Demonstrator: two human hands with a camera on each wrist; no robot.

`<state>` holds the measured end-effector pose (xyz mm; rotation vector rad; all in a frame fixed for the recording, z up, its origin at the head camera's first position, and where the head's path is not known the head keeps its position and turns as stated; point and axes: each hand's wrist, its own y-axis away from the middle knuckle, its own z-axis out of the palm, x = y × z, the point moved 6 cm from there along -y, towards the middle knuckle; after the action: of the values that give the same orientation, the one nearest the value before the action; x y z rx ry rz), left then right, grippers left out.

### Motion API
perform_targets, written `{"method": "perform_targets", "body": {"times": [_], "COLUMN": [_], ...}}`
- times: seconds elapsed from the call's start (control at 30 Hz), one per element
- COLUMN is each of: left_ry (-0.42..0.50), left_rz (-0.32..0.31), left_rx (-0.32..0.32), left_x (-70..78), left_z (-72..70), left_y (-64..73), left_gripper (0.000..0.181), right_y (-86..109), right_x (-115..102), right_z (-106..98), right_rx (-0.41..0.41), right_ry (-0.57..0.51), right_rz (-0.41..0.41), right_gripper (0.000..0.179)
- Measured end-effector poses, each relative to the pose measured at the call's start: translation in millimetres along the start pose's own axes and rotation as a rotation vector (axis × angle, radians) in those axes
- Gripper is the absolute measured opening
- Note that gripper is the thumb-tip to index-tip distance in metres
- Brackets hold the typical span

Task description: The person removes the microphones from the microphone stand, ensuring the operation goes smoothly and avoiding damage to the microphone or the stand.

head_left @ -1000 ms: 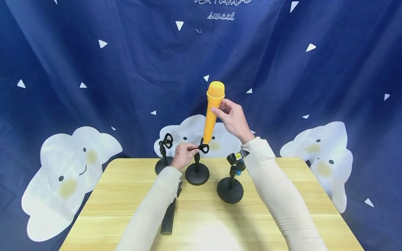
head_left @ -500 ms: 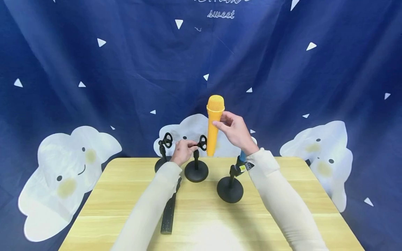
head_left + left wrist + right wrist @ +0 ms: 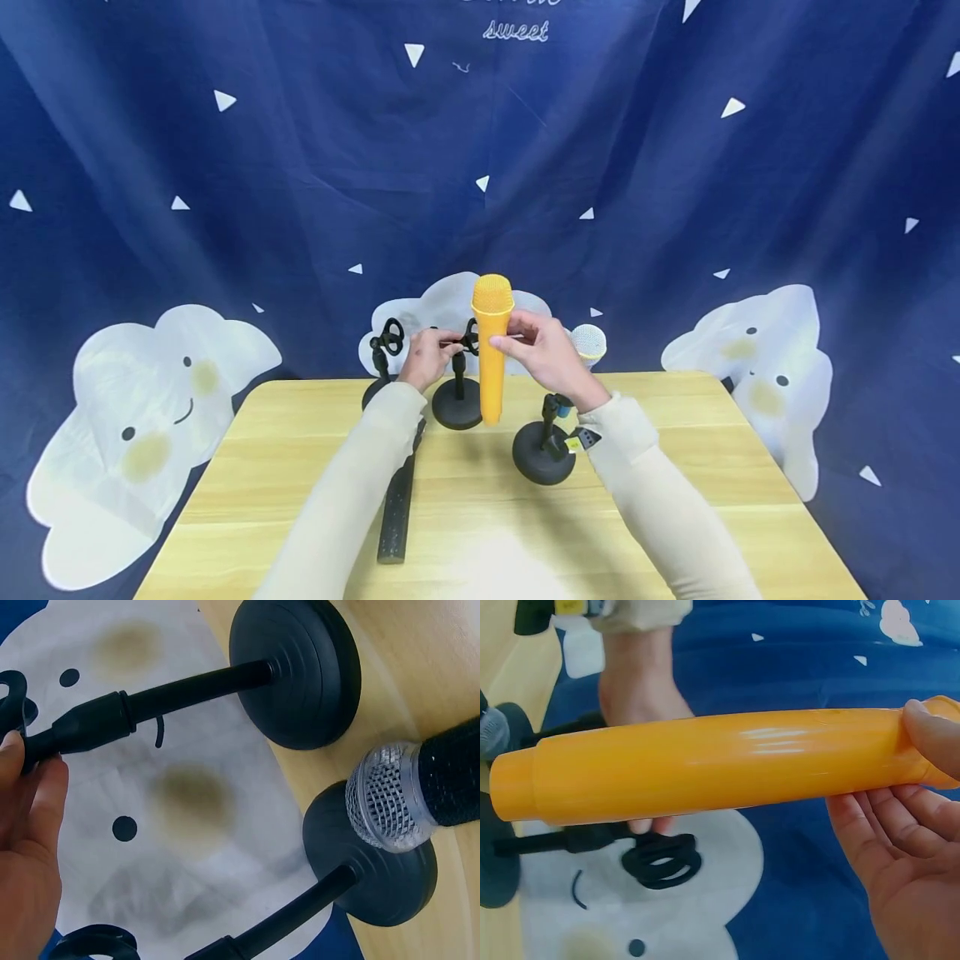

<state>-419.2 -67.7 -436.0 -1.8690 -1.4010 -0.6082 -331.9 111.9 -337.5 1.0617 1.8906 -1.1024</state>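
My right hand pinches a yellow microphone near its head, thumb on one side and fingers on the other. The microphone stands nearly upright, head up, its lower end in front of the middle stand's base. My left hand pinches the top of that black microphone stand, just below its ring-shaped clip. In the left wrist view, thumb and finger sit on the neck of the stand. From the right wrist view, the yellow handle passes in front of the clip, apart from my left fingertips.
Left of the middle stand is another black stand with a ring clip. A black microphone with a silver mesh head lies on the wooden table. At right, a stand bears a white-headed microphone, partly hidden by my right hand.
My right hand has lowered the yellow microphone from above the middle stand's clip to in front of it. My left hand keeps its pinch on the stand; the clip has turned a little.
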Motion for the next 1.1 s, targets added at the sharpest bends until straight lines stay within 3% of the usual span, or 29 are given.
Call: {"method": "perform_targets", "body": {"times": [0.27, 0.6, 1.1], "left_ry": [-0.033, -0.038, -0.062], "left_rz": [0.014, -0.020, -0.003], "left_rx": [0.040, 0.043, 0.078], "left_x": [1.3, -1.7, -0.7], "left_z": [1.5, 3.3, 0.4], "left_y": [-2.2, -5.8, -8.5], "left_gripper": [0.024, 0.027, 0.020], "right_y": [20.6, 40.5, 62.2], "right_x": [23.3, 50.2, 82.5], "right_z": [10.5, 24.9, 59.7], "right_rx": [-0.032, -0.051, -0.110], "right_ry": [-0.039, -0.041, -0.066], "right_rz": [0.054, 0.107, 0.187], "right_gripper": [0.028, 0.025, 0.026]}}
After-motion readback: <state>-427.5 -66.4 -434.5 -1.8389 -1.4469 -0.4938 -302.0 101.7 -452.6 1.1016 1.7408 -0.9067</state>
